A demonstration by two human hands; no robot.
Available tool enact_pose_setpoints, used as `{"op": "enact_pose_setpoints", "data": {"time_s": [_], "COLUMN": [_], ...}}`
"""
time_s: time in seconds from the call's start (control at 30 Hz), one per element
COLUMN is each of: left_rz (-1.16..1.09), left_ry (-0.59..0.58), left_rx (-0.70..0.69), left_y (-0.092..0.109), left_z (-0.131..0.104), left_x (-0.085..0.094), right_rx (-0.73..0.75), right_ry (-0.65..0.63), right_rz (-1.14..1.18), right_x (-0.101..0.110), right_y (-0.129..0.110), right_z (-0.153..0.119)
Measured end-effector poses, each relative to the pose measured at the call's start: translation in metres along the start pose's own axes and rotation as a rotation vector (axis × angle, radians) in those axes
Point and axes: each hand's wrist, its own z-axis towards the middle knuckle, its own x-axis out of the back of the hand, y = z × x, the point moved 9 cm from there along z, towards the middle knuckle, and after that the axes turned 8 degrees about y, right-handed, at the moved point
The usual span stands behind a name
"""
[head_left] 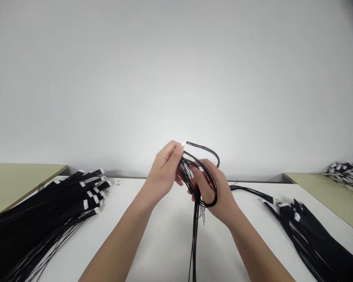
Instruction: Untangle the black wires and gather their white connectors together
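Over tabletop [163,244], black cables [197,197] clasped by left grip [167,164] and right grip [214,187], looping across the latter

Two short rows of dark characters [118,183], one above the other, stand on the table [164,244], at the far left near its far edge; they are too small to read surely.
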Motion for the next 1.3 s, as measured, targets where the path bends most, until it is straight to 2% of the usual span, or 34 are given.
{"op": "enact_pose_setpoints", "data": {"time_s": [0.17, 0.3, 0.47, 0.57, 0.67, 0.83, 0.93, 1.03, 1.1, 1.17, 1.23, 1.3], "left_rz": [-0.086, -0.163, -0.123, -0.057, -0.007, 0.071, 0.113, 0.109, 0.052, -0.036, -0.150, -0.280], "left_ry": [0.005, -0.041, -0.104, -0.138, -0.145, -0.136, -0.068, 0.003, 0.041, 0.078, 0.110, 0.137], "left_rx": [0.058, 0.114, 0.141, 0.162, 0.173, 0.161, 0.106, 0.066, 0.048, 0.024, 0.016, 0.039], "left_y": [-0.004, -0.006, -0.004, -0.005, -0.005, -0.006, -0.006, -0.007, -0.006, -0.003, 0.000, 0.000], "left_z": [0.000, 0.000, -0.003, -0.005, -0.004, -0.001, 0.004, 0.009, 0.011, 0.013, 0.014, 0.014], "left_x": [-0.003, -0.006, -0.010, -0.009, -0.002, 0.007, 0.013, 0.018, 0.022, 0.026, 0.029, 0.029], "right_rx": [0.125, 0.231, 0.418, 0.513, 0.515, 0.412, 0.295, 0.120, 0.091, 0.126, 0.126, 0.064], "right_ry": [-0.004, 0.014, 0.157, 0.154, 0.137, 0.095, -0.024, -0.283, -0.476, -0.619, -0.662, -0.558], "right_rz": [-0.097, -0.239, -0.609, -0.735, -0.674, -0.573, -0.487, -0.386, -0.381, -0.417, -0.455, -0.462], "right_x": [-0.001, 0.002, 0.026, 0.038, 0.053, 0.068, 0.063, 0.046, 0.031, 0.019, 0.014, 0.019], "right_y": [0.002, 0.003, -0.009, -0.015, -0.017, -0.015, -0.010, 0.000, 0.002, 0.002, 0.006, 0.013], "right_z": [0.000, 0.003, 0.010, 0.010, 0.011, 0.011, 0.006, -0.008, -0.021, -0.030, -0.031, -0.021]}}
